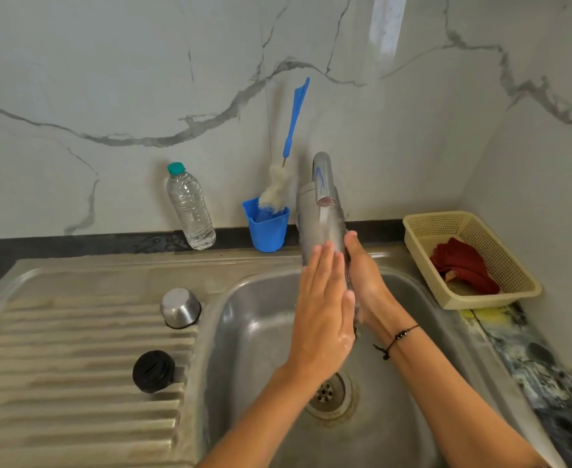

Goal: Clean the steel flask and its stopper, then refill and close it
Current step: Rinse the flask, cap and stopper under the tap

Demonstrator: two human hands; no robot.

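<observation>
Both forearms reach over the sink point(250, 309). Left hand point(321, 312) is flat, fingers straight, pressed against the flask point(315, 224); right hand point(365, 282) is on its far side, its grip mostly hidden — I cannot tell how it holds. Flask stands upright under the tap point(323, 179), water running onto it. On the drainboard at the sink's left edge sit the stopper point(153, 370) and a steel cup point(180, 307), upside down — well apart from the flask.
</observation>
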